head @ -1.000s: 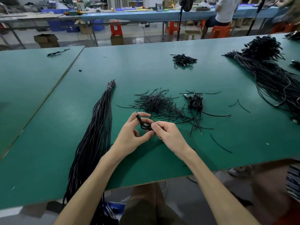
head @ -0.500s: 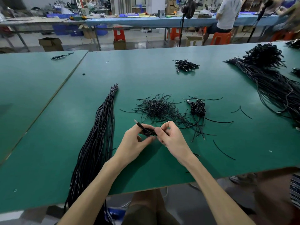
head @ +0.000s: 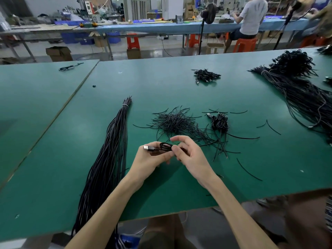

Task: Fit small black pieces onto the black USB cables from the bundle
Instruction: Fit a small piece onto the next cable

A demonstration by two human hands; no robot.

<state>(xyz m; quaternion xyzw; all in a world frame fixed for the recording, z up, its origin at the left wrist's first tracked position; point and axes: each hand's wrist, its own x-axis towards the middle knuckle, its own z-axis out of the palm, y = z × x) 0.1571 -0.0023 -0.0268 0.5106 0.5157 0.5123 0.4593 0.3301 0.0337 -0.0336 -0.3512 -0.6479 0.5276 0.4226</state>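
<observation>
Near the desk's (head: 161, 198) front edge, the left hand (head: 152, 161) is gripping the coiled cable (head: 165, 147), its plug (head: 147, 148) now swinging level and leftward, while the right hand (head: 191, 156) is pinching the coil, likely finishing this fitting.

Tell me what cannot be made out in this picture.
Head view:
USB cable: coil partly hidden by the left hand and right hand holding it; fitted piece not visible.
Long bundle: lower end runs off the frame's bottom edge.
Right bundle: cut by the frame's right edge.
Black speck: too small to identify.
</observation>
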